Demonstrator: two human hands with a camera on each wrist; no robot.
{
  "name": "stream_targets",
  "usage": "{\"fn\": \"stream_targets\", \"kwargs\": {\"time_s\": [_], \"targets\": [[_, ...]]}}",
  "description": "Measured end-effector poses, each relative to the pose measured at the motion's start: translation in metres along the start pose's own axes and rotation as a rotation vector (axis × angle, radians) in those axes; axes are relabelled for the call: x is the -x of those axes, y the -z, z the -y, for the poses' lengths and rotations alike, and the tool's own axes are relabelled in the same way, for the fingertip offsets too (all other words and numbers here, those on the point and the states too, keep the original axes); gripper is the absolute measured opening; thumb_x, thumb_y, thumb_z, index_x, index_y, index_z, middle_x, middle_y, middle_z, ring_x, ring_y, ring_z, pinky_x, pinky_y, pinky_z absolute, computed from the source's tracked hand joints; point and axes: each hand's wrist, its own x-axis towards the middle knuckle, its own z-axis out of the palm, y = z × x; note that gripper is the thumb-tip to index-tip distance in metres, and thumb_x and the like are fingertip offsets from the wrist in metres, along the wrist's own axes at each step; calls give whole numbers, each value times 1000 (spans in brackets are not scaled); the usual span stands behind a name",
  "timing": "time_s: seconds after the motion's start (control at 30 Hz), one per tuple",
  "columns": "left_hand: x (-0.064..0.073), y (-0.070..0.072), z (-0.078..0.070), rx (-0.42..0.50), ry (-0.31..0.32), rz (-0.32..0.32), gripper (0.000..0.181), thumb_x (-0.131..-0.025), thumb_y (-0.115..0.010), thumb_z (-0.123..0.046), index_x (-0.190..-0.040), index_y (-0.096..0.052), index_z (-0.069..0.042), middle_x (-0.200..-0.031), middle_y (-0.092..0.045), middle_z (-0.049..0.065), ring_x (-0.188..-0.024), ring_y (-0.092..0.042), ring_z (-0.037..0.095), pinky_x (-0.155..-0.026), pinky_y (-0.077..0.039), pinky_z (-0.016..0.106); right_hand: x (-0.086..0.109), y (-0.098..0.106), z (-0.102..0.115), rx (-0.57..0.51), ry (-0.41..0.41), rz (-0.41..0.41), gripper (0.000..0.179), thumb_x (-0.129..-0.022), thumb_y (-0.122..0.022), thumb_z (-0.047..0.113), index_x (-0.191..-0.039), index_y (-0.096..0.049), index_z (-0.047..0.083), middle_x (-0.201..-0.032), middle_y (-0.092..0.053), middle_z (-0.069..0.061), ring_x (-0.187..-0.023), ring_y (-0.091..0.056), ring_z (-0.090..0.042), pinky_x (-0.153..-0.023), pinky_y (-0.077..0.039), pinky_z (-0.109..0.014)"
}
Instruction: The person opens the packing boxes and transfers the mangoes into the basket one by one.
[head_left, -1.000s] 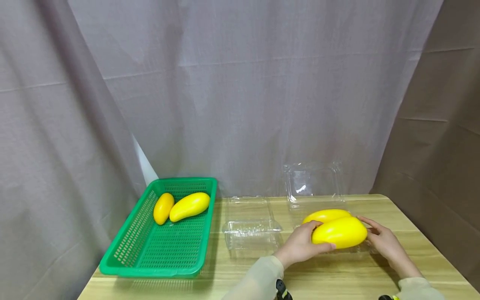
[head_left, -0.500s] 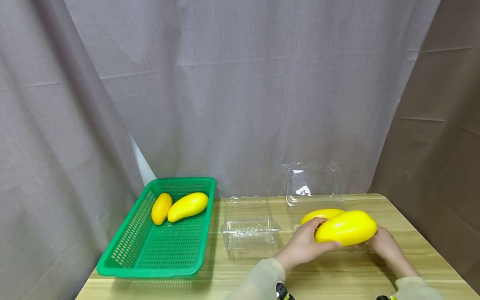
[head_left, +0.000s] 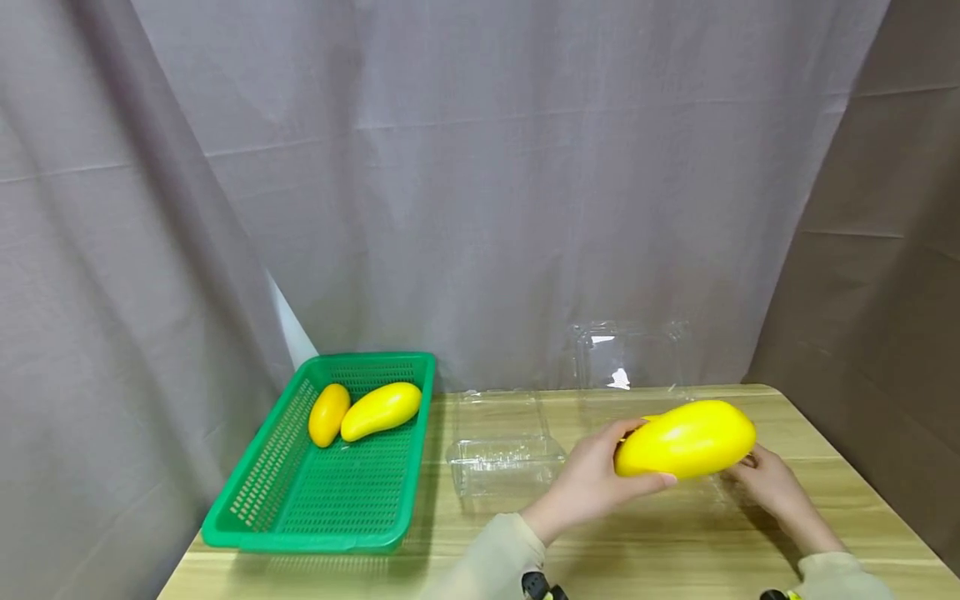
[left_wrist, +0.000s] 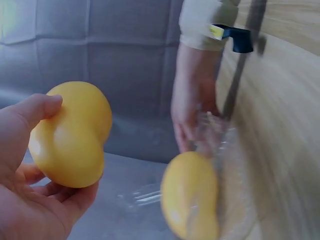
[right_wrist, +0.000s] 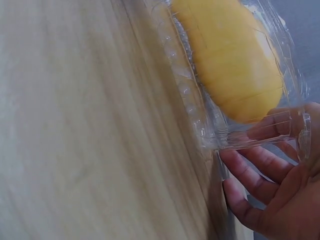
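Observation:
My left hand (head_left: 588, 479) grips a large yellow mango (head_left: 686, 439), thumb along its near side, holding it raised over the open clear plastic container at the right. In the left wrist view, another mango (left_wrist: 189, 195) lies in that container, apart from the held mango (left_wrist: 75, 132). The container (right_wrist: 257, 142) shows in the right wrist view with the mango (right_wrist: 235, 60) behind its clear wall. At its end, my right hand (right_wrist: 280, 190) touches the outside with loosely spread, slightly bent fingers; its thumb is out of sight there. The head view shows the right hand (head_left: 776, 492) beyond the held mango.
A green mesh basket (head_left: 416, 467) at the left holds an orange-yellow mango (head_left: 328, 415) and a yellow mango (head_left: 381, 411). Another clear container (head_left: 506, 467) stands mid-table. The right container's lid (head_left: 630, 358) stands up against the grey curtain (head_left: 480, 208).
My left hand has lifted and tilted its mango up, covering most of the one behind it. My right hand has left the held mango's end and lowered to the container's side.

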Motion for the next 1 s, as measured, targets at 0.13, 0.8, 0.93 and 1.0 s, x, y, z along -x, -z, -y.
{"fn": "stream_targets", "kwargs": {"time_s": [0.13, 0.8, 0.93, 1.0], "targets": [[12, 20, -11, -15, -24, -5, 63, -85, -81, -43, -139, -56, -22, -127, -60, -14, -102, -55, -2, -86, -45, 19, 1, 2, 1, -31, -16, 52, 62, -103, -53, 22, -146, -30, -17, -122, -61, -37, -97, -68, -36, -73, -54, -35], [59, 143, -34, -291, -163, -163, 66, -87, -81, -33, -145, -51, -19, -121, -59, -5, -97, -55, 9, -83, -51, 28, 5, 5, 5, -56, 39, 43, 55, -105, -51, 17, -149, -32, -12, -125, -61, -34, -88, -69, -15, -68, -51, -25], [69, 167, -29, -329, -128, -199, 66, -87, -81, -30, -145, -51, -22, -124, -58, -8, -99, -54, 8, -85, -51, 31, 6, 5, 8, -66, 16, 75, 57, -107, -49, 18, -151, -29, -11, -128, -59, -35, -93, -69, -24, -68, -51, -27], [74, 178, -25, -355, -113, -213, 66, -87, -81, -30, -145, -51, -23, -124, -58, -9, -99, -54, 8, -85, -51, 32, 7, 5, 9, -78, 6, 79, 57, -106, -49, 18, -151, -29, -11, -129, -57, -36, -94, -69, -27, -66, -51, -27]]}}
